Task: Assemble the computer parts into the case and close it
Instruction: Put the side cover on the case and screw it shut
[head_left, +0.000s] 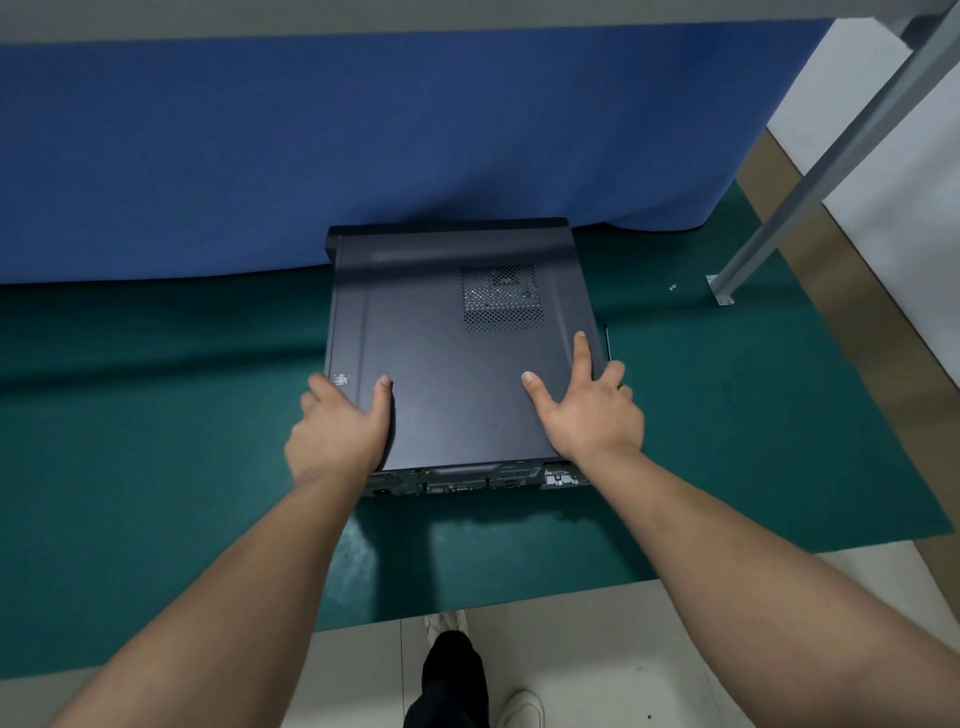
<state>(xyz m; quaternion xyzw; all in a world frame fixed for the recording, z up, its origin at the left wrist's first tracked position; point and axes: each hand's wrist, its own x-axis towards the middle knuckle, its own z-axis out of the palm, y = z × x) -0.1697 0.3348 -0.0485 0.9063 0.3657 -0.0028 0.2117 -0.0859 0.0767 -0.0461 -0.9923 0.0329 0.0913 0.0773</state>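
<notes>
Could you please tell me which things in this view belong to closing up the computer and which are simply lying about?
Part of the job:
- computer case, side panel on
- left hand, right hand, both on the panel
- screwdriver beside the case

Lying about:
- blue cloth
- metal frame leg
- small screws on the green mat

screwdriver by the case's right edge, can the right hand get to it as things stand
Probably yes. The screwdriver lies on the green mat just beyond the right hand, whose fingers rest flat on the case panel holding nothing. Nothing lies between them.
</notes>
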